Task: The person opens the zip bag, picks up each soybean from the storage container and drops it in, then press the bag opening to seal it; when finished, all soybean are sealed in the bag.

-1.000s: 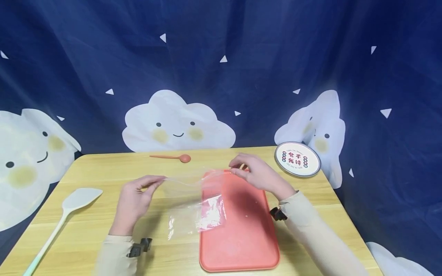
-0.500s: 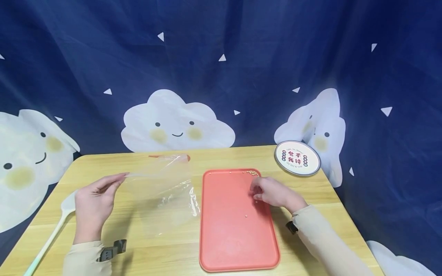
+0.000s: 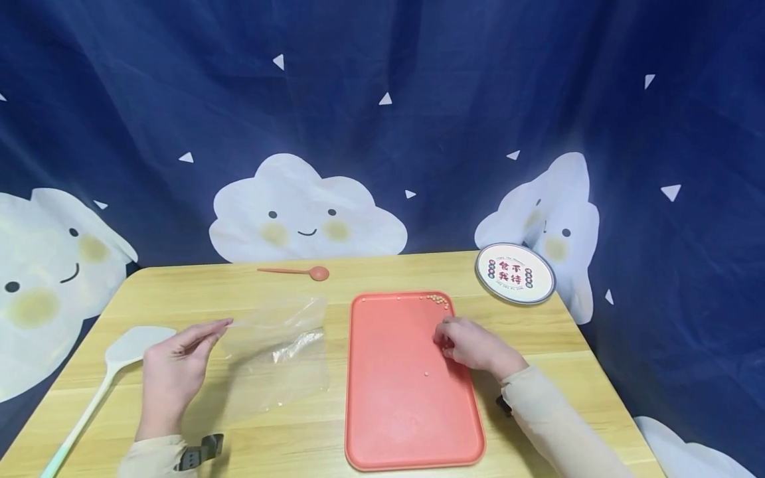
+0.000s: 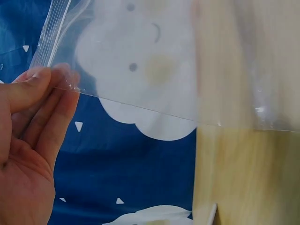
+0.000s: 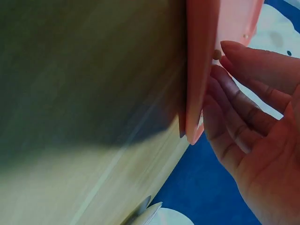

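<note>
One tray (image 3: 397,392) holds pellets (image 3: 439,300); left hand (image 3: 181,368) pinches a bag (image 3: 281,365); right hand (image 3: 475,345), grip unclear.

plate (image 3: 515,273) — red 食不我待 | small lettering — illegible

1. On the table (image 3: 287,441): tray (image 3: 406,418), centre of the clock, twelve toward the curtain (image 3: 382,133) behind.
2. In the tray at one o'clock: clustered pellets (image 3: 438,301); near the middle, lone pellet (image 3: 426,374).
3. At two o'clock, over the tray's edge: right hand (image 3: 469,344), fingertips beside another pellet (image 5: 217,55).
4. Farther out, between one and two: plate (image 3: 515,274).
5. At nine, above the table: bag (image 3: 277,362), with left hand (image 3: 179,365) at its ten-o'clock corner; outermost, spatula (image 3: 110,373).
6. Between ten and eleven, near the far edge: spoon (image 3: 315,273).
</note>
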Demonstrator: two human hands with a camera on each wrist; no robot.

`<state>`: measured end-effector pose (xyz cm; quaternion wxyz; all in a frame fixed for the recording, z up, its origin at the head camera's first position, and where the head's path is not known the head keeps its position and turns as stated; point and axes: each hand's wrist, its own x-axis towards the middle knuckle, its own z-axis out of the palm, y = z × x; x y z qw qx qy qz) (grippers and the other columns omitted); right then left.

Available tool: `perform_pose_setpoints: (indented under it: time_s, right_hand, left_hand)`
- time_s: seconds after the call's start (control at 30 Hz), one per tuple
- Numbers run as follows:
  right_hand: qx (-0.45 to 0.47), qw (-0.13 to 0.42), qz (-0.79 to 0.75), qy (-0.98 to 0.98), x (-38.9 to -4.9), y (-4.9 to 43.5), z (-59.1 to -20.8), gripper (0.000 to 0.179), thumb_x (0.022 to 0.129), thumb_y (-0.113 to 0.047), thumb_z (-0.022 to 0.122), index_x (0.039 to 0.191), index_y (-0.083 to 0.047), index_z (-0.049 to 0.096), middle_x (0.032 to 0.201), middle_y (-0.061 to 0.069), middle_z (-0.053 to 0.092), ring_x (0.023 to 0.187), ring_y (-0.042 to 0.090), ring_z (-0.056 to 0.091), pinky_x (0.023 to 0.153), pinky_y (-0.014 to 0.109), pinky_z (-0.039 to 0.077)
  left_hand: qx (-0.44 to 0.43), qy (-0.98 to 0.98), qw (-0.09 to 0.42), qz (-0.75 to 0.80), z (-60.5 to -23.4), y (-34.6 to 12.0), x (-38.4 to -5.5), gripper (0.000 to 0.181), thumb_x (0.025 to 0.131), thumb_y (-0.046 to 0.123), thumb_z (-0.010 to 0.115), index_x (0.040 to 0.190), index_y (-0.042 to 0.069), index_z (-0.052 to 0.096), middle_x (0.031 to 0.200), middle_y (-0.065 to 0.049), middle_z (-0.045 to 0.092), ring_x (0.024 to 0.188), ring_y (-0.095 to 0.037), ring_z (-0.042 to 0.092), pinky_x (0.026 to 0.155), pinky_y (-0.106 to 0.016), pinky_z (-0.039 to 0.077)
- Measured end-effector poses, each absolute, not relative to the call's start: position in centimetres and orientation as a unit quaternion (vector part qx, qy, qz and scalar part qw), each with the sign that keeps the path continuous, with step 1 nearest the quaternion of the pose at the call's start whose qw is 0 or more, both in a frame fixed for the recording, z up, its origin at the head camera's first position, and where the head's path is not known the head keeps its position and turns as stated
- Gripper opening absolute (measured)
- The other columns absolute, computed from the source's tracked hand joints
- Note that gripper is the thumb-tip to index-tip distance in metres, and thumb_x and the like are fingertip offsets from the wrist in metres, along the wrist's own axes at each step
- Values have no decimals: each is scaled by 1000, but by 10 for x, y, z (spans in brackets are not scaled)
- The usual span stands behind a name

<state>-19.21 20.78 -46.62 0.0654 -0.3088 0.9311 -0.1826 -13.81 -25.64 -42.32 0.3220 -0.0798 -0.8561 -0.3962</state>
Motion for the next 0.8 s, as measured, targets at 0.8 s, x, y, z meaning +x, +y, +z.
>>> perform_pose_setpoints:
  time_s: [0.8]
  right_hand:
    - [-284,60,-285,914,-205,183,-452,8,87,-5,72,87,-11,66,77,-11,57,73,10,54,67,28,51]
  left_hand:
    - [-96,-860,300,-402,-443,-247,-128,24,75,-13,78,89,7,79,85,-9,74,74,10,62,66,-5,49]
